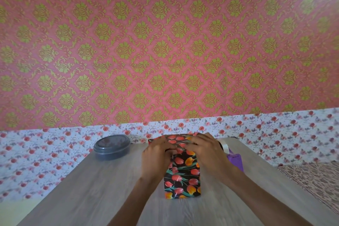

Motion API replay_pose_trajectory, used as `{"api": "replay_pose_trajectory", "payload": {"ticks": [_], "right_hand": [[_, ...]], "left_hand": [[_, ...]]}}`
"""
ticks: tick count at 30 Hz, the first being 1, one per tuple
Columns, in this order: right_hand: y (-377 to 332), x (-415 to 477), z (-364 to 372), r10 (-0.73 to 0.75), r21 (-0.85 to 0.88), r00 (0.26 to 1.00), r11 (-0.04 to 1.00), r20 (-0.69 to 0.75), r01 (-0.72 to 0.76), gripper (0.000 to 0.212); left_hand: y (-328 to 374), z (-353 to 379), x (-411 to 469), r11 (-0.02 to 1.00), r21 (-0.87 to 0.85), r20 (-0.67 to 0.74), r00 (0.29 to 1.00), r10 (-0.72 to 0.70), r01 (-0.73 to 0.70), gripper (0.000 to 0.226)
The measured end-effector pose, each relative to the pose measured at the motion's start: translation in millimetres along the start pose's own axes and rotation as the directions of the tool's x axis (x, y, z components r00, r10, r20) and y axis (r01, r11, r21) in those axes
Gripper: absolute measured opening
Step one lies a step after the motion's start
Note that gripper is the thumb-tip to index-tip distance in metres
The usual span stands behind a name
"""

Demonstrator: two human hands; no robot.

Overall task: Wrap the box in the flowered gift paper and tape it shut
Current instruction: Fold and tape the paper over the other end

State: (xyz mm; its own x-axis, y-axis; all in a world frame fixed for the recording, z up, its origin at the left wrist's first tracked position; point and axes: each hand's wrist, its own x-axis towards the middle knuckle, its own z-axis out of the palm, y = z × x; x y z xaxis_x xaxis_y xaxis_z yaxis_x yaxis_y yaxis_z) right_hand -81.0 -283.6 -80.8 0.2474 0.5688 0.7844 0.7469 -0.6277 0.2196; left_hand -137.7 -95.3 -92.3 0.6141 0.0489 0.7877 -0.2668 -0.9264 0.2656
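The box (182,176) is standing on end near the middle of the wooden table (102,189), already sheathed in the flowered gift paper (183,166) down its visible front face; both hands are meeting over its top end, so the step in hand is judged to be the closing of that end's flaps. The left hand (157,152) is resting at the top front edge with its fingers bent over the paper (whether they are pinching a fold or only pressing it down cannot be told); the right hand (205,150) is lying across the top with fairly straight fingers, pressing the paper flat. The purple tape dispenser (235,160) is sitting just behind and beside the right wrist; a grey lidded container (111,147) is standing apart at the table's far left. The next move is probably calling for one hand to be holding the fold down while the other is reaching for the tape; letting go too soon is risking the glossy flap springing open.
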Motion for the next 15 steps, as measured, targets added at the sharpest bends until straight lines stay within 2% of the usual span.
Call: {"api": "replay_pose_trajectory", "payload": {"ticks": [5, 7, 9, 11, 15], "right_hand": [[-5, -2, -3, 0.022, 0.036, 0.999, 0.999, -0.039, -0.020, 0.027], [-5, -3, -3, 0.000, 0.011, 0.998, 1.000, -0.070, 0.001, 0.025], [-7, -6, -1, -0.044, 0.002, 0.990, 0.999, -0.134, 0.045, 0.024], [-11, -12, 1, -0.073, -0.018, 0.978, 0.997, -0.197, 0.070, 0.024], [-17, -27, 8, -0.112, -0.103, 0.962, 0.991, -0.251, 0.088, 0.022]], "left_hand": [[7, -9, 6, 0.997, -0.071, 0.047, 0.998, -0.041, 0.044, 0.007], [8, -12, 4, 0.998, -0.067, 0.041, 0.999, 0.021, -0.018, 0.019], [7, -14, 0, 0.992, 0.014, 0.049, 0.991, 0.124, -0.125, 0.030], [6, -13, -8, 0.973, 0.083, 0.007, 0.976, 0.218, -0.218, 0.027], [8, -6, -25, 0.953, 0.145, -0.135, 0.949, 0.286, -0.266, 0.025]]}}
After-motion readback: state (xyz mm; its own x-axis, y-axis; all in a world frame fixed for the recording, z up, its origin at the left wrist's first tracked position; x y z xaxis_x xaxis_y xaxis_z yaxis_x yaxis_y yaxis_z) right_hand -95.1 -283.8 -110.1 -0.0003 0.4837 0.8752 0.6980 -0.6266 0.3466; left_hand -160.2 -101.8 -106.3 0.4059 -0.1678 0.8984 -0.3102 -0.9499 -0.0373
